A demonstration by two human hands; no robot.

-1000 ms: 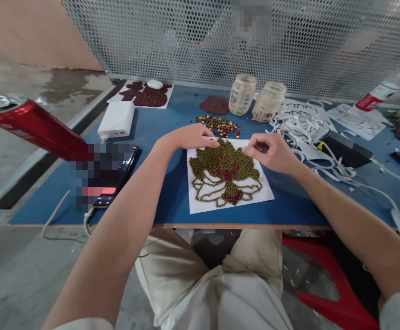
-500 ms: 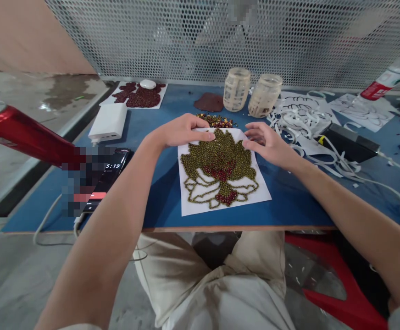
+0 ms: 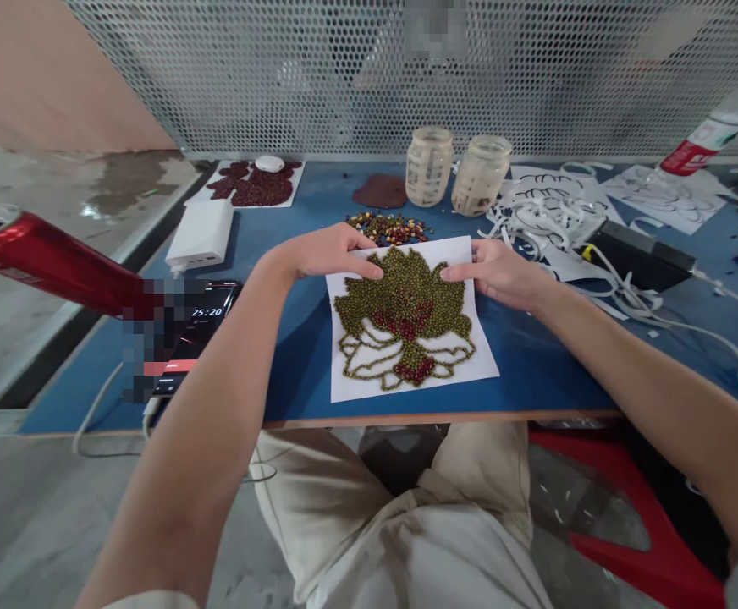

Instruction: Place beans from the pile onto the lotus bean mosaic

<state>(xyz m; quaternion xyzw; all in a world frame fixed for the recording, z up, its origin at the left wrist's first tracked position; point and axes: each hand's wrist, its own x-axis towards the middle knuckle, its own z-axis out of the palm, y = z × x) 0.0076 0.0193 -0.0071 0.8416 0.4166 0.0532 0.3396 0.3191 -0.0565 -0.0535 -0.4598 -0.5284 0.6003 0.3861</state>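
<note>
A white paper sheet lies near the front edge of the blue table. On it is a flower picture made of green and red beans. My left hand rests flat on the sheet's upper left part, fingertips at the bean picture's edge. My right hand presses on the sheet's upper right edge, fingers spread and pointing left. Neither hand holds anything. A loose pile of mixed beans lies just beyond the sheet.
Two glass jars stand behind the pile, beside a brown lid. Left are a white power bank, a phone and a red can. Paper strips, a black box and cables lie right. A mesh screen backs the table.
My right hand has opened from a loose pinch and laid its fingers flat on the sheet's right edge. The left hand stays on the sheet's upper left.
</note>
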